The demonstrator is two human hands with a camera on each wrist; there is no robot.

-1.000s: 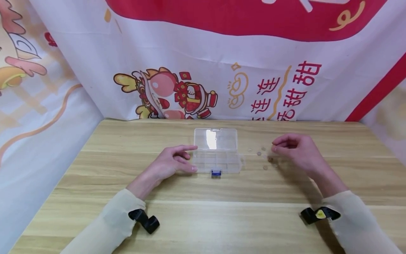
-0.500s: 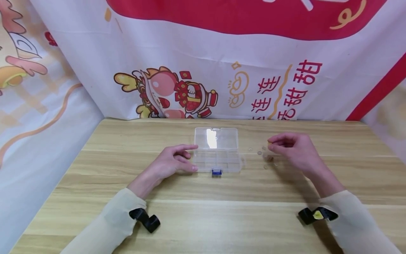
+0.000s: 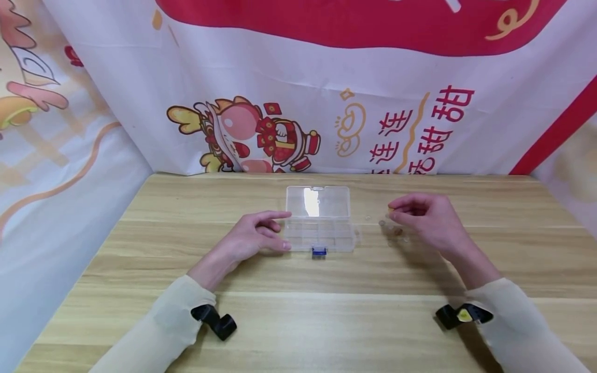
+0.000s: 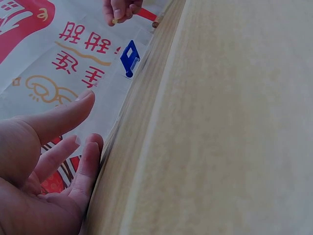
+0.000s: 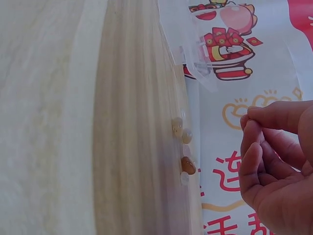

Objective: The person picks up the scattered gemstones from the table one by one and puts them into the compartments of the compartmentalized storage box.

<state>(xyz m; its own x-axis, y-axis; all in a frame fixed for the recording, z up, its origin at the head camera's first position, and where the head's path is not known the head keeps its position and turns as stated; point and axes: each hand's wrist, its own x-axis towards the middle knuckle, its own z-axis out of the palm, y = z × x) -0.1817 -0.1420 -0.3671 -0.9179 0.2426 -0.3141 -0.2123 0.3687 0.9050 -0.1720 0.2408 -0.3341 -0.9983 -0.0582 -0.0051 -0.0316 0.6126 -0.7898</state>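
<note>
A clear plastic compartment box [image 3: 342, 243] with a blue latch [image 3: 319, 252] lies on the table, its lid [image 3: 333, 202] swung back. My left hand [image 3: 258, 235] is at the box's left side, extended index finger by the hinge corner and thumb by the front corner. In the left wrist view the left hand [image 4: 54, 166] has its thumb and fingers spread. My right hand [image 3: 429, 217] pinches a small yellowish stone-like piece [image 4: 115, 21] between thumb and index finger, above the table right of the box. Under that hand lie several small rounded pieces, including a brown one [image 5: 188, 165] and pale translucent ones [image 5: 187, 136].
The wood-grain table [image 3: 298, 326] reaches back to a white cloth backdrop [image 3: 298, 67] with red and cartoon prints. A matching cloth hangs at the left. Black wrist cameras sit on both light sleeves [image 3: 158, 326]. A small clear tab juts from the box's right side.
My right hand has moved a little left, toward the box, with the yellowish piece between its fingertips. The left hand and the box have stayed in place.
</note>
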